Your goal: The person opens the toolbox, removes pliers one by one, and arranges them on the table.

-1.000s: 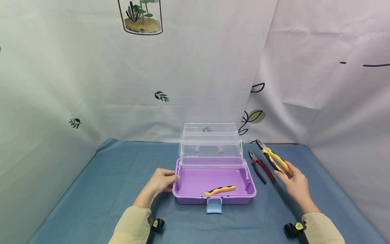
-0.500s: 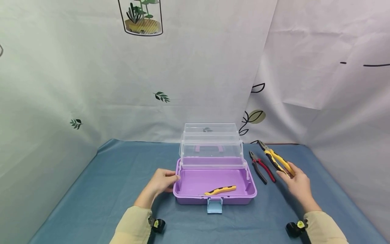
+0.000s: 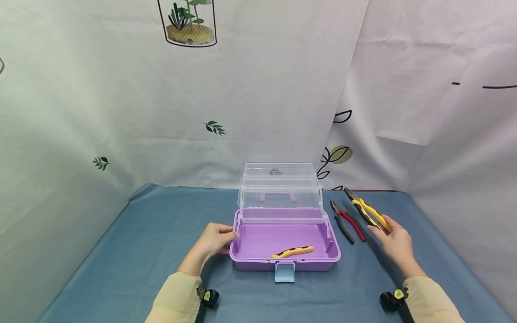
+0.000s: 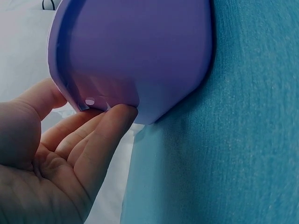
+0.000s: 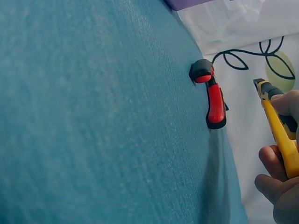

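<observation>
In the head view a purple toolbox (image 3: 258,265) stands on the cloth, its clear lid (image 3: 280,197) raised at the back. My left hand (image 3: 212,241) grips the toolbox's left rim, thumb over the edge; the left wrist view shows the fingers (image 4: 100,144) against the outer wall. Inside lies a slim yellow-and-black tool (image 3: 292,251), its kind unclear. To the right, my right hand (image 3: 396,246) holds yellow-and-black pliers (image 3: 373,213) by the handles, jaws pointing away. In the right wrist view they are tilted above the cloth. Red-and-black pliers (image 3: 354,225) lie between that hand and the toolbox.
A blue cloth (image 3: 169,211) covers the table. Pale printed curtains (image 3: 226,89) hang behind and at both sides. The toolbox's light blue latch (image 3: 284,272) hangs down at the front. Each wrist carries a small black camera.
My right hand and the yellow-and-black pliers have shifted slightly to the right and a little lower. The left hand stays on the toolbox rim.
</observation>
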`<state>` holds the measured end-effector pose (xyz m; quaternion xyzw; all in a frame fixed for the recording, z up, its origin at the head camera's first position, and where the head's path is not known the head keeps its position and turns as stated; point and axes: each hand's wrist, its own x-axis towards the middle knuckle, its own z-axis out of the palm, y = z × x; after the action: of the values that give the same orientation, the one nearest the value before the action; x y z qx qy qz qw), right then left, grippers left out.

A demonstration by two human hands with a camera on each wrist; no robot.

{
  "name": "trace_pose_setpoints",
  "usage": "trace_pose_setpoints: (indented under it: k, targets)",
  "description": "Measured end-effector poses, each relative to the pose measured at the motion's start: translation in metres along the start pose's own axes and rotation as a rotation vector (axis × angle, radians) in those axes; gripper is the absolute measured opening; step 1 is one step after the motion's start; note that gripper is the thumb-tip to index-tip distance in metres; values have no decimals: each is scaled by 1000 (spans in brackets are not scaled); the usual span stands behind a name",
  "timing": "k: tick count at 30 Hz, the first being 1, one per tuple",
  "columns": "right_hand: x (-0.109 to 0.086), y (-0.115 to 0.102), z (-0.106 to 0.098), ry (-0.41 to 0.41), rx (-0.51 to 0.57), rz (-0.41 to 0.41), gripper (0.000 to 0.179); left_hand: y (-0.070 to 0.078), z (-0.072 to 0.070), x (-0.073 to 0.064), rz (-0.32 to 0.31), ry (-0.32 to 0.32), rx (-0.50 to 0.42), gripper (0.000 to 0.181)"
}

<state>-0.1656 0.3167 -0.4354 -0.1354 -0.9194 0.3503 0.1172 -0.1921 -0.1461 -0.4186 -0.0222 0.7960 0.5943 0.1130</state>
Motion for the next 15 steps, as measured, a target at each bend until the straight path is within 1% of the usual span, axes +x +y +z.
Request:
trace_pose_setpoints:
  k: [5, 12, 15]
  targets:
    - [1, 1, -1, -15, -7, 0, 76, 1, 0, -1, 0, -2, 9, 33]
    - [2, 4, -2, -35, -20, -23, 75, 1, 0, -1, 0, 2, 8, 32]
    - [3, 5, -2, -47, -21, -14, 77, 0, 0, 0, 0, 2, 2, 33]
